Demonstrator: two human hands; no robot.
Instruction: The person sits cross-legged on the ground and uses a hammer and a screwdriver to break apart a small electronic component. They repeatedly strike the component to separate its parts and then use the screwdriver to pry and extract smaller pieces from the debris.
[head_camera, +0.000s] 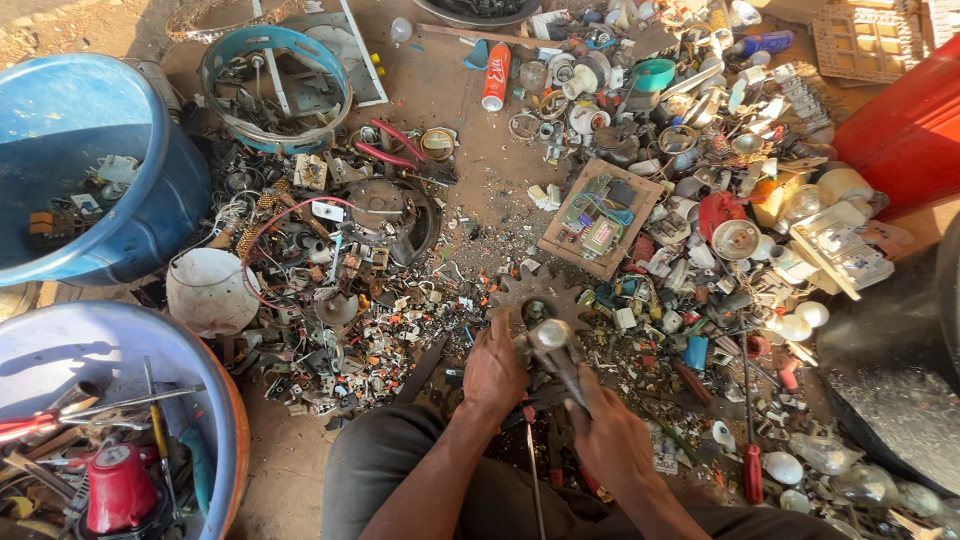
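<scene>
My left hand (493, 368) steadies a small metal part (537, 312) on the floor; my right hand (610, 437) grips a hammer (556, 345), both wrists bent down.

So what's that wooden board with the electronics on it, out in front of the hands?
The wooden board is a flat, roughly square slab of pale brown wood lying tilted like a diamond on the dirt floor. Greenish circuit parts and a few wires sit on top. Loose scrap crowds its right and lower edges, and bare ground lies to its left. It lies beyond both hands, and neither touches it.
</scene>
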